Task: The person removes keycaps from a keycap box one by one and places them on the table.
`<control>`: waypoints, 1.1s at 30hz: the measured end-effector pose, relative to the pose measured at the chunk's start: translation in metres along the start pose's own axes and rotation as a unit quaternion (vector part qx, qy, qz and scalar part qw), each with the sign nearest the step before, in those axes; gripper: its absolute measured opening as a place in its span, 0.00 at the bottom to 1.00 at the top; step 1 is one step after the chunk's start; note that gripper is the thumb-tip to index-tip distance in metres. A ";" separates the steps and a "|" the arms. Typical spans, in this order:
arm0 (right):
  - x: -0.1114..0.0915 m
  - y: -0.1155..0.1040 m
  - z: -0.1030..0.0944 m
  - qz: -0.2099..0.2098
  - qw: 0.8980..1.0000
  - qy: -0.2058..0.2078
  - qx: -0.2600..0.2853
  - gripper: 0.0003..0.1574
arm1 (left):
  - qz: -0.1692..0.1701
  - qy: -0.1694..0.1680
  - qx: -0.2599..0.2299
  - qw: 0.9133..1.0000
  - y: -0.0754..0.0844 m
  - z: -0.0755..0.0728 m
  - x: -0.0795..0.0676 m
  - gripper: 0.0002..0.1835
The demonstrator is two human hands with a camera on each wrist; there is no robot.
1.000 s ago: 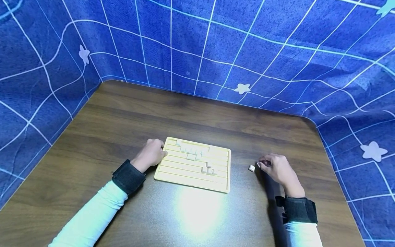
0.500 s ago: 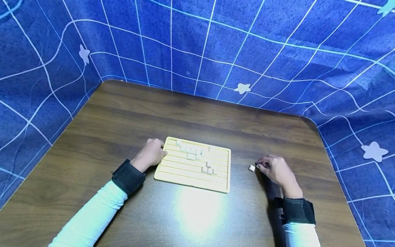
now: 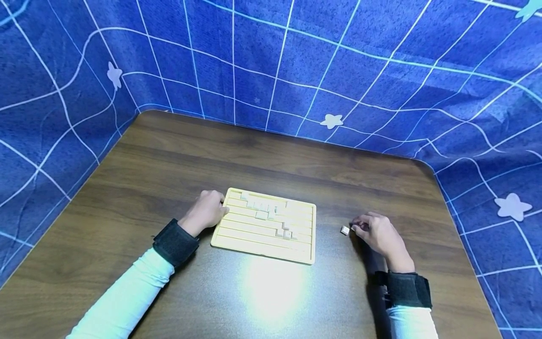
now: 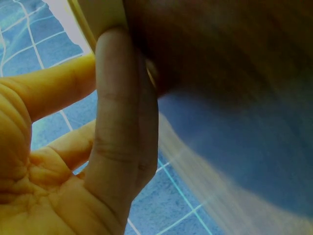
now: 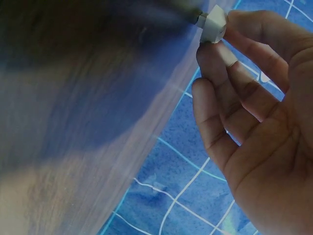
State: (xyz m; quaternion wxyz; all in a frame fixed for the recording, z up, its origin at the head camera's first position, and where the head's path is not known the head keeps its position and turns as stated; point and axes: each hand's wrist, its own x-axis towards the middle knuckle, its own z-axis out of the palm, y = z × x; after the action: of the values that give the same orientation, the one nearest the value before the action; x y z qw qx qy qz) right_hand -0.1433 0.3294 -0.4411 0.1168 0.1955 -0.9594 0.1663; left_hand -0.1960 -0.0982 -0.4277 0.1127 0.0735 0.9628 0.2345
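The left hand (image 3: 205, 212) holds the left edge of a pale yellow ridged tray (image 3: 254, 238), which lies flat on the table. In the left wrist view, the thumb and fingers meet at the edge of the tray (image 4: 105, 14). Small whitish blocks (image 3: 286, 226) sit in the tray's rows, grouped near its upper left and lower right. Right of the tray, a small white cube (image 3: 345, 230) lies on the table beside the fingertips of the right hand (image 3: 381, 235). A small white block (image 5: 213, 25) is pinched between thumb and fingers in the right wrist view; its face markings cannot be made out.
The brown wooden table (image 3: 190, 150) has rounded far corners. A blue curtain (image 3: 254, 56) with white grid lines and stars encloses its back and sides. Bright glare (image 3: 273, 287) falls on the table in front of the tray.
The right hand has shifted slightly left, its fingertips closer to the cube on the table. The left hand and tray stay in place.
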 end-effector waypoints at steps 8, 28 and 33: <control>0.003 -0.010 -0.003 -0.008 0.999 0.053 -0.001 0.05 | 0.008 0.006 0.000 1.000 0.001 0.000 0.000 0.13; 0.033 -0.080 0.027 -0.085 0.994 0.012 0.070 0.12 | 0.003 0.002 0.001 1.000 0.000 0.001 0.001 0.12; 0.038 -0.093 0.030 -0.104 0.991 -0.014 0.078 0.14 | 0.004 0.005 -0.001 1.000 -0.001 0.001 0.001 0.12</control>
State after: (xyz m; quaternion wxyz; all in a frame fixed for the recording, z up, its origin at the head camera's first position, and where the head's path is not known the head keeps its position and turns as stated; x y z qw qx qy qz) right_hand -0.1430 0.2246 -0.4324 0.1046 0.3053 -0.9193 0.2252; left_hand -0.1964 -0.0981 -0.4292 0.1074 0.0765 0.9627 0.2363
